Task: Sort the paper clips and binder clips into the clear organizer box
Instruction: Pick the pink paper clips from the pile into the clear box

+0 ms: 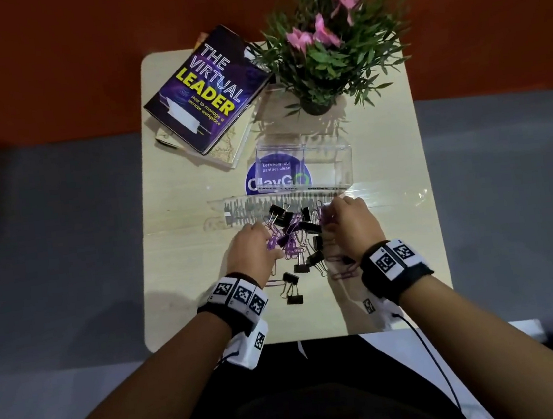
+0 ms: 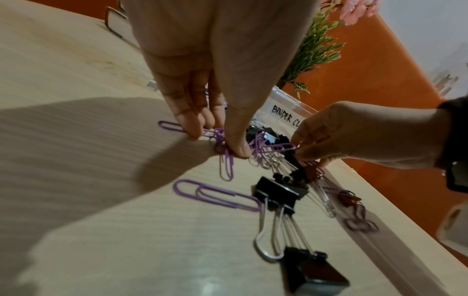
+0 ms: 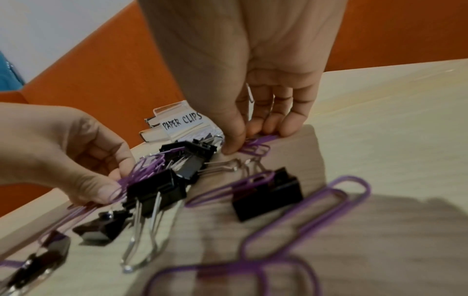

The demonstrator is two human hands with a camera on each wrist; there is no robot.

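Observation:
A mixed pile of purple paper clips and black binder clips lies on the pale table, in front of the clear organizer box. My left hand is at the pile's left side. Its thumb and fingers pinch a tangle of purple paper clips. My right hand is at the pile's right side and pinches other purple paper clips. The box's labels read "BINDER CL" and "PAPER CLIPS". Loose binder clips lie near my wrists.
A purple book on other books sits at the back left. A potted plant with pink flowers stands at the back right, behind the box. A blue round sticker shows through the box. A clear flat panel lies before the box.

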